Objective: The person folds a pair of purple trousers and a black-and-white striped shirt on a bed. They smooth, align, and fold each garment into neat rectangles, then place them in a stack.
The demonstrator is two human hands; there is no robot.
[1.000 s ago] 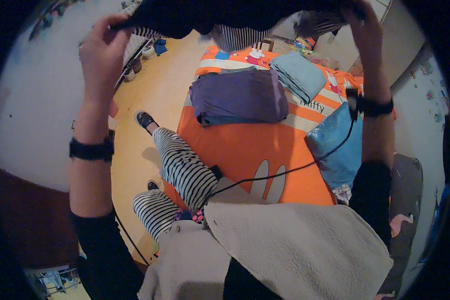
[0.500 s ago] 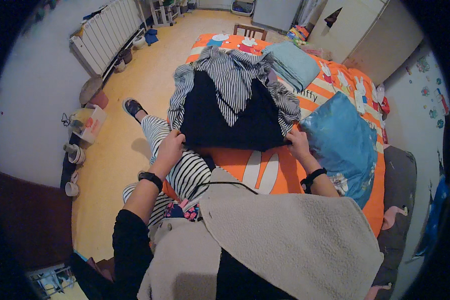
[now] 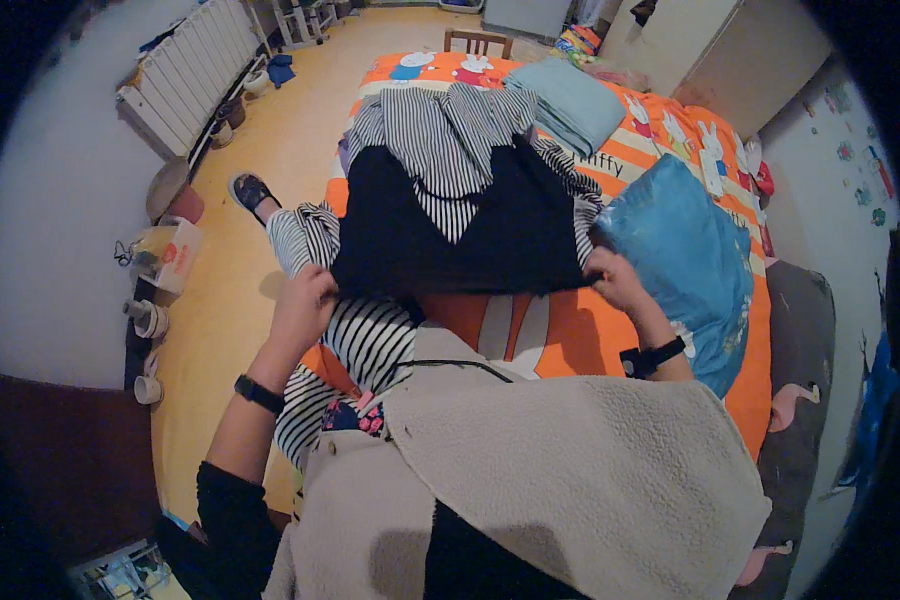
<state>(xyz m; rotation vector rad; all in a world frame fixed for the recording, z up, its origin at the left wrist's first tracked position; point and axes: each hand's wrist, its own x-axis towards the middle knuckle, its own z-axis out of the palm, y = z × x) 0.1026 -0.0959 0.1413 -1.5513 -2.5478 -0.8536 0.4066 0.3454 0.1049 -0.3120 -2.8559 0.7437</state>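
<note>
A black vest-like top joined to a black-and-white striped shirt (image 3: 450, 262) is stretched out in front of me over the bed. My left hand (image 3: 313, 292) is closed on the near left corner of its black hem. At the near right corner my right hand (image 3: 615, 280) grips the same hem. The striped collar part and sleeves lie loosely toward the far side, the left sleeve hanging near my knee. Just right of my right hand rests a shiny blue pillow-like bundle (image 3: 682, 270).
The bed has an orange patterned cover (image 3: 580, 335). A folded pale-green cloth (image 3: 567, 103) lies at its far side, before a wooden chair (image 3: 478, 42). Pots, a clear plastic box (image 3: 175, 255) and a white radiator (image 3: 185, 75) line the left wall. A grey cushion (image 3: 800, 370) borders the right.
Both hands have moved apart, pulling the hem wider. The striped upper part has shifted and lies flatter, and the left sleeve now drapes by my knee. My view has tilted slightly.
</note>
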